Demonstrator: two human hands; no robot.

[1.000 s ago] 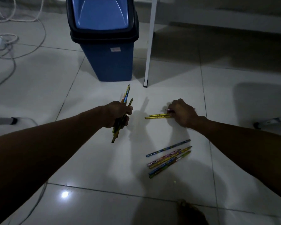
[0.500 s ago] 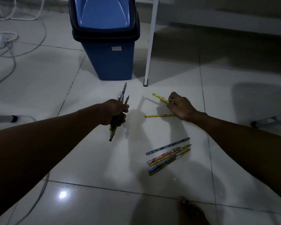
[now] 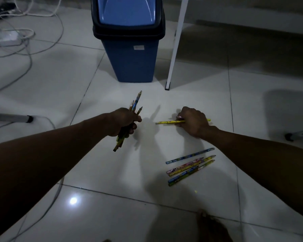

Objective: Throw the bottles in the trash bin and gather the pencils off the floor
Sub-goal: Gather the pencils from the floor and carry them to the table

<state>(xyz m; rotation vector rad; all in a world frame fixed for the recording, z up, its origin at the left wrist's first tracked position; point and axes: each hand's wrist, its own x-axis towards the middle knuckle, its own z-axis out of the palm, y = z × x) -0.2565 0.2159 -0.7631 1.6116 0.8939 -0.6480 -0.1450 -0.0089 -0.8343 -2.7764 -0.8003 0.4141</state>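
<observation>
In the head view, you are working on the pencil half of the task; no bottles are showing anywhere, so judging by that, the bin step looks done or out of sight. Your left hand point(image 3: 125, 122), left of centre, is curling its fingers tight around a bundle of pencils point(image 3: 129, 119), with tips poking up toward the trash bin point(image 3: 129, 49) at the top centre and blunt ends hanging below the fist. Your right hand point(image 3: 192, 122), just right of centre, is pressing down on the tiled floor point(image 3: 77, 84), its fingers bunched over a yellow pencil point(image 3: 170, 122) that is sticking out on both sides; whether more than one pencil is lying under the palm is too dark to tell. Lower right of centre, a loose group of pencils point(image 3: 189, 165) is lying nearly parallel on the tile, well apart from both hands. Next, you are probably needing to lift the yellow one cleanly, pass it into the left fist, then reach back toward yourself for that group, sweeping them together so none rolls off.
</observation>
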